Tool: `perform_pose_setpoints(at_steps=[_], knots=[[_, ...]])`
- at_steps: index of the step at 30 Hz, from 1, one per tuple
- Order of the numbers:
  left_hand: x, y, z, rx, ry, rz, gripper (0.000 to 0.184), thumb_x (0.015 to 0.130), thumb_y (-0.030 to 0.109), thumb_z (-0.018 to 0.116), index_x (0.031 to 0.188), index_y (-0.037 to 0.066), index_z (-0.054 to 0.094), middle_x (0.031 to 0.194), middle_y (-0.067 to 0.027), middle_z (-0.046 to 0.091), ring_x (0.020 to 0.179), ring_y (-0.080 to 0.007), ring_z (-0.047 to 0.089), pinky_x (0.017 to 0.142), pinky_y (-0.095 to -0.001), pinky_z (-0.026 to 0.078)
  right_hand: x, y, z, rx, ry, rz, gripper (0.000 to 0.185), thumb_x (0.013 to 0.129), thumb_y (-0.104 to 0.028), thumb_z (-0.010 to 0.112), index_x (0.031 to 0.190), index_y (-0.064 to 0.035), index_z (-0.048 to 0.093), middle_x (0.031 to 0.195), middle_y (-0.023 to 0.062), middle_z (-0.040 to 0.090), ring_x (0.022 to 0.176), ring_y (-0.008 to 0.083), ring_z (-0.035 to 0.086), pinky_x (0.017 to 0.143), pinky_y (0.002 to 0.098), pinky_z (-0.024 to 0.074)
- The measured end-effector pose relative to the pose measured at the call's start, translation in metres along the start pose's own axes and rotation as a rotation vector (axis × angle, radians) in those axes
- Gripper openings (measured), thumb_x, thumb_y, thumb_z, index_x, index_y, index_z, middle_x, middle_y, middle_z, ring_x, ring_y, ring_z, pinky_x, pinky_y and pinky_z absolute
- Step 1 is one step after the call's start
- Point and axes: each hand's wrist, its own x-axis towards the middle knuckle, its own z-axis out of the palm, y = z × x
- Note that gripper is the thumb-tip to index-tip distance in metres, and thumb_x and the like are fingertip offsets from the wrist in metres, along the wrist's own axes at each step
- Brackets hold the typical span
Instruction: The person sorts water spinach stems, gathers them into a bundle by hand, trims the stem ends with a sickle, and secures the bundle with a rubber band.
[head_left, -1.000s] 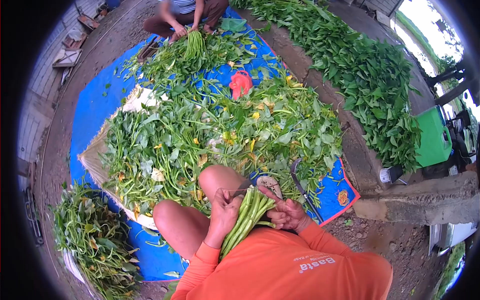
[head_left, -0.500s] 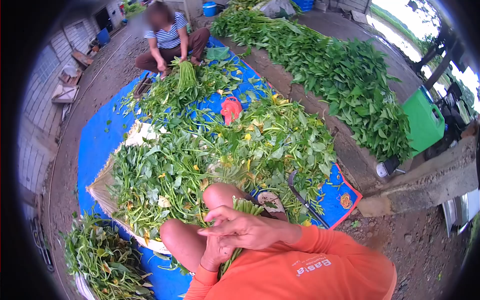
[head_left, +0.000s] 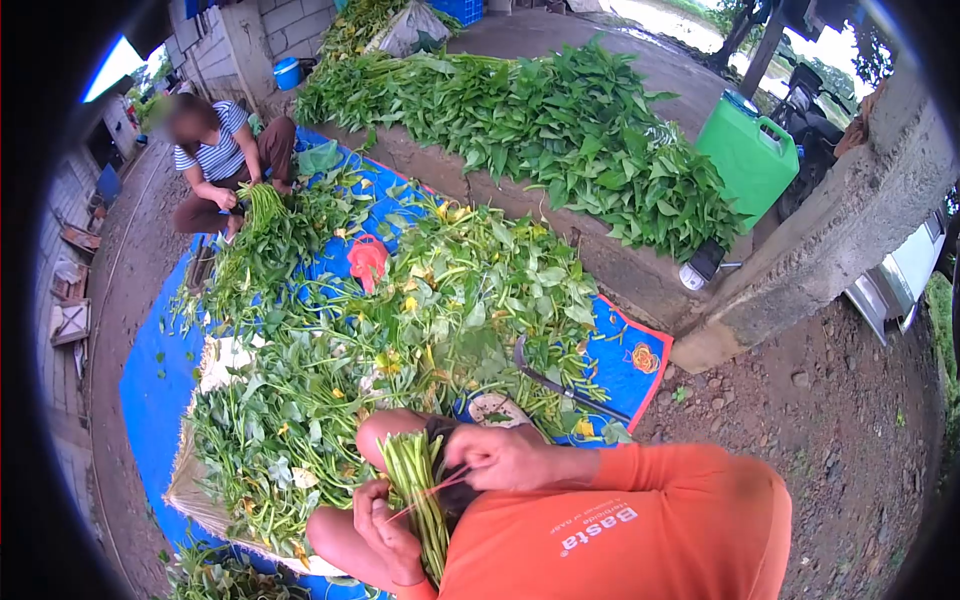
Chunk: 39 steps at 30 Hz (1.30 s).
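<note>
A bundle of green leafy-vegetable stems (head_left: 418,490) rests upright against my lap. Across it runs a thin pink band (head_left: 440,486), pulled taut between my two hands. My left hand (head_left: 388,528) is at the bundle's left side, its fingers curled where one end of the band shows. On the other side, my right hand (head_left: 505,458) pinches the band's other end. Just in front of my legs spreads a large heap of loose stems and leaves (head_left: 290,400), some yellowed. A sickle (head_left: 560,385) lies by my foot at the heap's right.
Another person (head_left: 225,150) crouches at the blue tarp's (head_left: 145,400) far left, holding green stems (head_left: 262,208). A red plastic bag (head_left: 368,260) lies amid the leaves. Leafy bundles (head_left: 540,120) line a concrete ledge beside a green jerrycan (head_left: 745,155). A concrete post (head_left: 820,240) leans at right.
My hands have moved apart, and the pink band now shows stretched between them over the stems. The bundle stands more upright. My view has turned to the right.
</note>
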Motion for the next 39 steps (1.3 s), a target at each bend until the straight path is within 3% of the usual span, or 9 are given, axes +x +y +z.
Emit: perform_pose_setpoints(at_steps=[4,7,14,16,19,22,32,36,39], knots=[[0.007,0.039,-0.013,-0.147,-0.248,-0.443,0.055,0.111,0.035,0.036,0.106,-0.007,0.071,0.095,-0.0142,0.072,0.094,-0.0249,0.068,0.090,-0.0390,0.052,-0.019,0.028,-0.006,0.341,0.135,0.641,0.029,0.104,-0.025,0.074,0.116,-0.0069,0.055,0.068,-0.0071,0.043,0.058,0.0035,0.039,0.051,0.0233,0.0311],[0.008,0.032,-0.023,-0.250,-0.241,-0.601,0.062,0.114,0.042,0.034,0.109,-0.005,0.073,0.101,-0.0170,0.076,0.095,-0.0279,0.072,0.087,-0.0388,0.055,0.004,0.044,-0.017,0.725,-0.204,0.596,0.060,0.109,-0.064,0.049,0.125,-0.0082,0.064,0.064,-0.0077,0.040,0.050,0.0033,0.035,0.047,0.0220,0.0318],[0.026,0.048,-0.024,-0.217,-0.169,-0.833,0.071,0.114,0.057,0.043,0.088,0.001,0.077,0.083,-0.0076,0.076,0.059,-0.0113,0.063,0.056,-0.0251,0.046,0.043,0.021,-0.026,0.749,-0.346,0.718,0.084,0.092,-0.092,0.045,0.120,-0.0176,0.070,0.069,-0.0101,0.040,0.049,0.0025,0.025,0.043,0.0213,0.0223],[0.022,0.042,-0.007,-0.387,-0.176,-0.847,0.044,0.113,0.033,0.058,0.105,-0.005,0.079,0.083,-0.0036,0.074,0.071,-0.0111,0.063,0.062,-0.0266,0.049,0.055,0.016,-0.026,0.730,-0.312,0.788,0.086,0.094,-0.093,0.038,0.118,-0.0171,0.070,0.069,-0.0094,0.041,0.047,0.0019,0.028,0.041,0.0215,0.0243],[-0.001,0.002,0.002,0.135,-0.521,-0.133,0.046,0.114,0.032,0.054,0.110,-0.009,0.073,0.081,-0.0143,0.073,0.069,-0.0109,0.056,0.065,-0.0348,0.049,0.072,0.025,-0.035,0.603,-0.379,0.732,0.087,0.100,-0.087,0.037,0.100,-0.0083,0.075,0.057,-0.0082,0.046,0.041,0.0020,0.030,0.038,0.0187,0.0243],[0.003,0.027,-0.001,-0.150,-0.532,-0.694,0.057,0.115,0.040,0.051,0.089,-0.006,0.072,0.062,-0.0032,0.055,0.065,-0.0094,0.045,0.061,-0.0342,0.044,0.090,0.031,-0.040,0.660,-0.467,0.919,0.067,0.106,-0.070,0.050,0.094,-0.0086,0.074,0.054,-0.0062,0.050,0.040,0.0029,0.036,0.039,0.0223,0.0294],[-0.002,0.034,-0.001,-0.175,-0.315,-0.743,0.064,0.114,0.050,0.050,0.086,-0.004,0.072,0.066,-0.0010,0.058,0.067,-0.0107,0.045,0.065,-0.0356,0.046,0.054,0.047,-0.026,0.230,-0.269,0.553,0.028,0.102,-0.040,0.072,0.106,-0.0127,0.073,0.072,-0.0059,0.064,0.053,0.0053,0.056,0.047,0.0263,0.0449],[0.010,0.054,0.007,0.052,-0.630,-0.727,0.072,0.113,0.056,0.048,0.082,-0.004,0.071,0.061,-0.0123,0.058,0.057,-0.0222,0.047,0.061,-0.0426,0.046,0.086,0.039,-0.038,0.159,-0.225,0.457,0.035,0.107,-0.034,0.067,0.118,-0.0006,0.072,0.097,0.0032,0.076,0.088,0.0107,0.073,0.082,0.0294,0.0614],[0.014,0.066,0.011,0.010,-0.663,-0.686,0.063,0.115,0.049,0.048,0.089,-0.002,0.074,0.061,-0.0107,0.057,0.062,-0.0114,0.045,0.061,-0.0357,0.045,0.117,0.059,-0.050,0.697,-0.653,0.481,0.036,0.107,-0.035,0.065,0.121,-0.0022,0.073,0.097,0.0031,0.075,0.084,0.0098,0.072,0.079,0.0269,0.0582]])
